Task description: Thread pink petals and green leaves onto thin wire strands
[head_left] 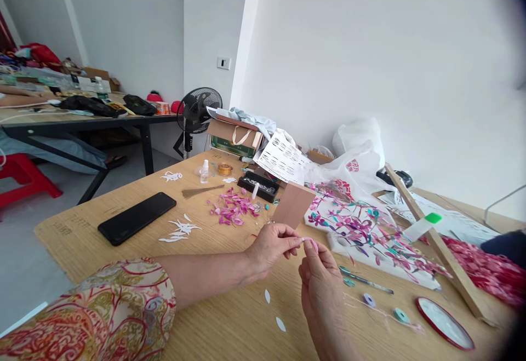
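Note:
My left hand (273, 250) and my right hand (322, 276) meet above the wooden table, both with fingers pinched. Between their fingertips is a small pink and white petal-like piece (311, 242), partly covered by the fingers. Just behind the hands stands a light wooden board (293, 205). Loose pink petals (236, 207) lie beyond my left hand. Two white leaf-shaped pieces (280, 324) rest on the table below the hands. To the right of my right hand are teal-handled scissors (348, 282), a purple spool (369, 299) and a green spool (400, 315).
A black phone (137, 217) and white slivers (179, 230) lie left. Pink flower sprays (365, 229) cover white plastic at right, beside a wooden bar (441, 251) and a round red-rimmed dish (445, 322). Behind are a black tray (258, 185), a small bottle (204, 171) and a fan (199, 110).

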The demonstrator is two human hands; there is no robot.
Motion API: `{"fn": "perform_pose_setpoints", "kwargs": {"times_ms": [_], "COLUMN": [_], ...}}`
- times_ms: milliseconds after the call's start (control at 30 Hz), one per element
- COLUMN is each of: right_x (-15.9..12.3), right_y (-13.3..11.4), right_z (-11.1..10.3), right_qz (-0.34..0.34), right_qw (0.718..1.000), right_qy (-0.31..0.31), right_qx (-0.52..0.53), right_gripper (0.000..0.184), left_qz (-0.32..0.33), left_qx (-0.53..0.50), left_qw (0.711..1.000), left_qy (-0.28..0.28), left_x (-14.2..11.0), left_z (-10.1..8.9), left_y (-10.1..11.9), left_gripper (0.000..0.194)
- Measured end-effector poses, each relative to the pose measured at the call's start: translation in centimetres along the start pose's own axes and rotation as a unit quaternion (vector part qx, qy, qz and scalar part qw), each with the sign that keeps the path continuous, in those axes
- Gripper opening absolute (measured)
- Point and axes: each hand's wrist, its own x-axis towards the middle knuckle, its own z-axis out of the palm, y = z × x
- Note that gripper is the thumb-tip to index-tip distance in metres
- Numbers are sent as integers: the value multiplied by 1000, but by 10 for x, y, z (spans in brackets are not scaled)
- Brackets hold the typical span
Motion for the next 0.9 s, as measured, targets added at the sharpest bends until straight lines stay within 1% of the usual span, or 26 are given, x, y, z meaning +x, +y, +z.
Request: {"fn": "perform_pose_setpoints", "kwargs": {"times_ms": [300, 400, 500, 633, 700, 767, 833, 900], "right_x": [-1, -1, -1, -4, -7, -11, -14, -15], "right_y": [-1, 2, 6, 9, 10, 8, 2, -10], "right_z": [5, 4, 3, 2, 1, -2, -8, -14], "right_qz": [7, 4, 0, 14, 30, 48, 61, 49], "right_qw": [1000, 1000, 999, 997, 996, 994, 989, 980], "right_qy": [0, -16, -41, -61, -63, -62, -71, -91], "right_qx": [14, 7, -6, -35, -54, -78, -115, -170], "right_gripper": [25, 25, 25, 26, 27, 29, 30, 30], "left_qz": [13, 15, 21, 39, 80, 136, 182, 206], "left_qx": [14, 30, 60, 139, 218, 308, 387, 452], "left_qw": [1000, 999, 998, 989, 973, 942, 903, 864], "left_qy": [13, 20, 27, 12, 13, 10, -24, -84], "left_x": [0, 1, 4, 10, 14, 18, 20, 20], "left_z": [0, 0, -3, -12, -17, -21, -24, -25], "left_y": [0, 2, 5, 6, 6, 6, 9, 14], "left_gripper": [20, 23, 25, 18, 12, 8, 9, 11]}}
